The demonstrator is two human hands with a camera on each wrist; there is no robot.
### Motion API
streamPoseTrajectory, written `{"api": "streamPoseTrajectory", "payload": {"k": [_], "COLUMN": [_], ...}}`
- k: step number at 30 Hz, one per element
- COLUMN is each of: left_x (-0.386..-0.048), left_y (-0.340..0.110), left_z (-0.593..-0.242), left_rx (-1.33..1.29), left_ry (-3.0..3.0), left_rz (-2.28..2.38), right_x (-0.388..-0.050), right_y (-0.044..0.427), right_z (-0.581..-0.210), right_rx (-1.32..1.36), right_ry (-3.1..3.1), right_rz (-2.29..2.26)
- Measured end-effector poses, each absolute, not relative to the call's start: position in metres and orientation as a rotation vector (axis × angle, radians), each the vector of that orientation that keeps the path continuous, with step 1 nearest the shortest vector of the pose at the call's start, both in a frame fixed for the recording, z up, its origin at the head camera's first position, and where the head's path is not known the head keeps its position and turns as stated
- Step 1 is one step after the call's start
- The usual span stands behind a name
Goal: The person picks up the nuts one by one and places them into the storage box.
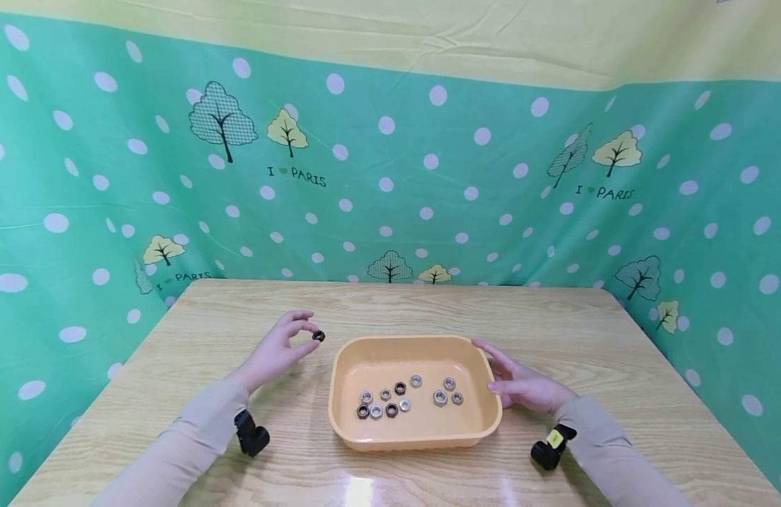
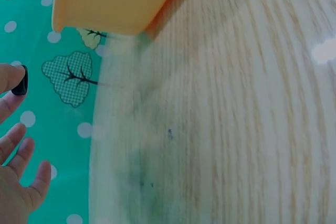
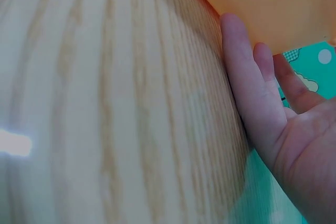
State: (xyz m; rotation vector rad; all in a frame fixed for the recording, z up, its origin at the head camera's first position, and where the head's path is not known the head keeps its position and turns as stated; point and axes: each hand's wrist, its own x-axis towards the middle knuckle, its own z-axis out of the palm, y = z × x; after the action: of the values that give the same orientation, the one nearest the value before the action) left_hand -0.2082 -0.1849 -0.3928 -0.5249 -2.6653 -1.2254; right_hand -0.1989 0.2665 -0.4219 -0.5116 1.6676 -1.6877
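Observation:
My left hand (image 1: pixel 279 350) is raised over the table left of the tray, pinching a black nut (image 1: pixel 318 336) between thumb and forefinger. The left wrist view also shows this dark nut (image 2: pixel 21 81) at the fingertips, the other fingers spread apart. A shallow orange plastic tray (image 1: pixel 415 438) holds several hex nuts, some silver like this nut (image 1: pixel 440 398), others black like this one (image 1: pixel 391 410). My right hand (image 1: pixel 523 384) holds the tray's right side, thumb at the rim. In the right wrist view its fingers (image 3: pixel 239 51) lie against the outer wall.
The tray stands on a light wood-grain table (image 1: pixel 289 465). Behind and beside the table hangs a green dotted curtain (image 1: pixel 390 162) with printed trees. Each wrist carries a small black camera, such as the left one (image 1: pixel 252 434).

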Motion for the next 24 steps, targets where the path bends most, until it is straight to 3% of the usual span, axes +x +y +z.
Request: {"api": "streamPoseTrajectory", "payload": {"k": [24], "left_x": [-0.208], "left_y": [-0.143], "left_z": [-0.351], "left_rx": [-0.702], "left_ry": [-2.651], "left_rz": [-1.209], "right_x": [-0.198], "right_y": [0.266], "right_z": [-0.421], "right_rx": [-0.517], "right_ry": [1.699], "right_rz": [-1.682]}}
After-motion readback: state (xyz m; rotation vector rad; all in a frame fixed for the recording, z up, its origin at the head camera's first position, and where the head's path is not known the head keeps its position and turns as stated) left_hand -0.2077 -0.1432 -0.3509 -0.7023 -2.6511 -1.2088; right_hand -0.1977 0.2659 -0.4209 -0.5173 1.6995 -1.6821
